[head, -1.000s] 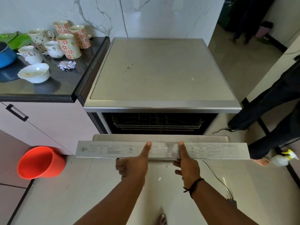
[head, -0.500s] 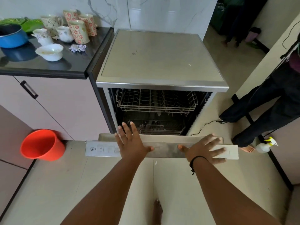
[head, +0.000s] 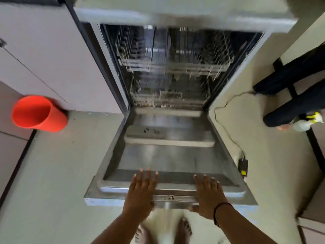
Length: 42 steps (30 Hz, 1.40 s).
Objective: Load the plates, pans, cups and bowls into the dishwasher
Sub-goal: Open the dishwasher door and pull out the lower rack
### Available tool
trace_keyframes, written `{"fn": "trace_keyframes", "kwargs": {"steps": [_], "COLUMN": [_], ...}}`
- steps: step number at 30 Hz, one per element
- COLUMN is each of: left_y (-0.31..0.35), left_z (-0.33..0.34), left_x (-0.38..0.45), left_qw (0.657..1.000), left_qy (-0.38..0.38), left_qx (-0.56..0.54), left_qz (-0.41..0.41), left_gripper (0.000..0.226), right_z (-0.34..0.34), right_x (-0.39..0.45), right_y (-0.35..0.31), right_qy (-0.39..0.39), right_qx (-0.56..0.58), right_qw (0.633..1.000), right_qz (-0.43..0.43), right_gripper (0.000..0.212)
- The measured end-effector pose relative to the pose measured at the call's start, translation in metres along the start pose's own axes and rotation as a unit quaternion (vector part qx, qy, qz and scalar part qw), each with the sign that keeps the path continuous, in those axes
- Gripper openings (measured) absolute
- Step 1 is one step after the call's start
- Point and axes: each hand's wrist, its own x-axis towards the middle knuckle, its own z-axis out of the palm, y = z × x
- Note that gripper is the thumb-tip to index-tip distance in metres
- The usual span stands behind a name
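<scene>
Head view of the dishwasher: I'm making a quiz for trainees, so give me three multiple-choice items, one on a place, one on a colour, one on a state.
1. Where do both hands rest?
A. on the upper rack
B. on the front edge of the dishwasher door
C. on the bucket

2. What colour is the bucket on the floor?
A. blue
B. green
C. orange-red

3. How does the dishwasher door stand?
A. shut
B. lowered fully open
C. open a crack

Key: 1 B, the left hand and the right hand lie flat, fingers straight, on the front edge of the dishwasher door. 2 C, the bucket beside the cabinet is orange-red. 3 B, the door lies flat and the upper rack shows inside.
</scene>
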Motion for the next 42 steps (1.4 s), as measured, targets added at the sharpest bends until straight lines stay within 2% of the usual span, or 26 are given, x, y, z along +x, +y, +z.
{"fn": "trace_keyframes", "kwargs": {"steps": [3, 7, 12, 21, 25, 29, 33, 36, 42], "left_y": [-0.004, -0.008, -0.010, -0.015, -0.018, -0.024, -0.022, -0.020, -0.028], "left_z": [0.067, 0.130, 0.193, 0.245, 0.256, 0.253, 0.236, 0.213, 0.133], "left_x": [0.014, 0.047, 0.089, 0.155, 0.162, 0.157, 0.158, 0.143, 0.116], "left_qw": [0.997, 0.989, 0.974, 0.960, 0.959, 0.959, 0.956, 0.962, 0.978], "left_qy": [-0.077, -0.139, -0.215, -0.277, -0.283, -0.283, -0.292, -0.271, -0.205], "left_qx": [-0.008, -0.054, -0.070, -0.035, -0.033, -0.036, -0.033, -0.029, -0.023], "left_qz": [0.017, 0.006, -0.008, -0.014, -0.004, 0.005, -0.003, -0.026, -0.032], "left_gripper": [0.097, 0.078, 0.080, 0.082, 0.083, 0.079, 0.080, 0.089, 0.087], "right_z": [0.066, 0.123, 0.183, 0.212, 0.215, 0.220, 0.211, 0.189, 0.104], "right_x": [0.024, 0.077, 0.138, 0.213, 0.224, 0.217, 0.214, 0.205, 0.174], "right_y": [0.003, 0.000, -0.006, -0.015, -0.019, -0.017, -0.011, -0.004, 0.010], "right_qy": [-0.052, -0.122, -0.199, -0.297, -0.336, -0.298, -0.261, -0.172, -0.047], "right_qx": [0.016, 0.072, 0.071, 0.055, 0.042, 0.029, 0.046, 0.076, 0.035], "right_qw": [0.998, 0.990, 0.977, 0.953, 0.941, 0.954, 0.964, 0.981, 0.996], "right_qz": [-0.022, -0.020, -0.015, 0.000, 0.006, -0.005, -0.019, -0.036, -0.072], "right_gripper": [0.096, 0.075, 0.068, 0.083, 0.102, 0.106, 0.093, 0.078, 0.076]}}
